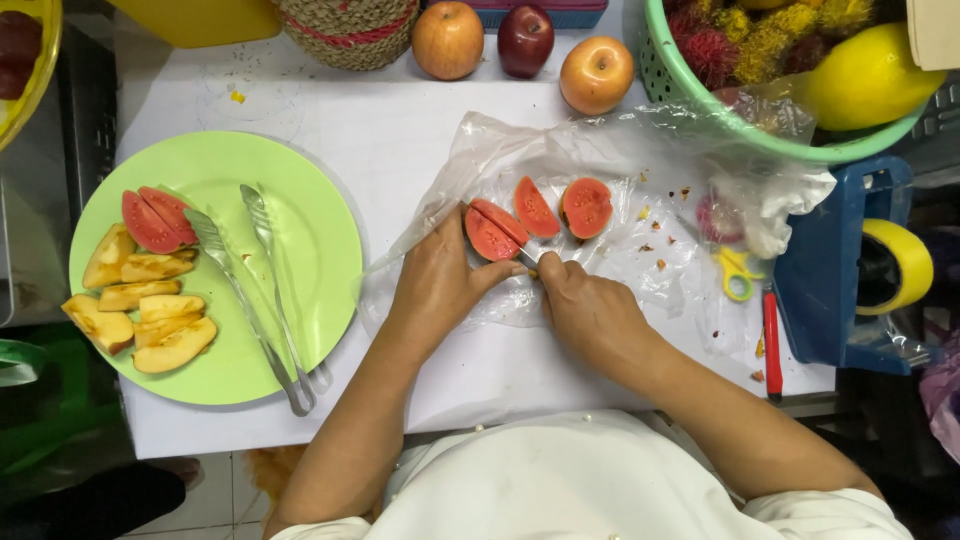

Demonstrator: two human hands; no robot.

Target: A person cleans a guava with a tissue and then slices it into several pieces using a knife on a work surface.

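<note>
Near the middle of the frame, the left hand [435,285] steadies a red-fleshed guava piece [490,235] on a clear plastic sheet [620,200], fingers closed on it. The right hand [590,305] grips a small knife [527,257] against the fruit. At left lies a round green plate [320,240] with metal tongs [265,290].

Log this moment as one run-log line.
left hand: steadies red-fleshed guava wedge | right hand: grips knife, blade mostly hidden | surface: clear plastic sheet | nearby: round green plate
</note>
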